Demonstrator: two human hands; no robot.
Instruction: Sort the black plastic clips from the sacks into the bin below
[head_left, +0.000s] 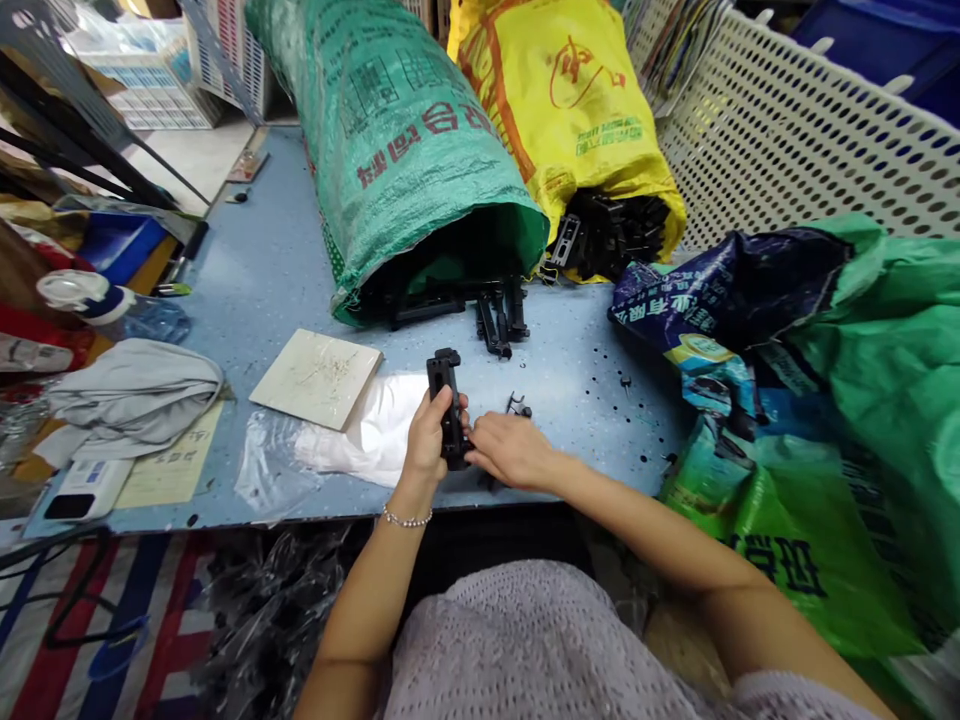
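My left hand [429, 437] is closed around a long black plastic part [451, 405] with slots along it, held tilted up over the table's near edge. At its lower right side my right hand [514, 450] is closed, the fingertips pressed together against or just beside the part. Whatever those fingers hold is too small or hidden to name. Small black pieces [517, 405] lie on the table just beyond my right hand. Farther back, several similar long black parts [501, 318] lie at the mouth of a green woven sack [420, 150].
A yellow sack [577, 100] spills black parts at the back. Green bags [847, 400] crowd the right side, before a white perforated basket [810, 130]. On the left are a square tile [319, 375], white plastic bag [375, 440], grey cloth [135, 390] and bottle [112, 305].
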